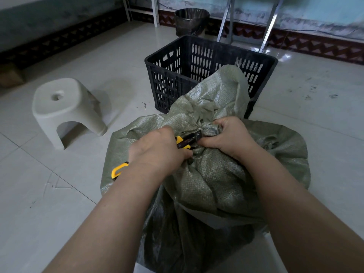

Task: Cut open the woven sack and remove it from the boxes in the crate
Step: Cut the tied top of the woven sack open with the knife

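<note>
A grey-green woven sack (212,174) bulges in front of me, its tied neck bunched at the top. My left hand (157,148) grips a yellow and black utility knife (187,140), whose tip points at the bunched neck. My right hand (230,134) grips the gathered neck of the sack next to the knife tip. The sack's loose top flap leans against a black slatted plastic crate (171,75) behind it. What lies inside the sack is hidden.
A white plastic stool (65,109) stands on the tiled floor at the left. A dark waste bin (190,21) sits by the far wall, beside white and metal frame legs (224,20). Pale tiled floor surrounds the sack.
</note>
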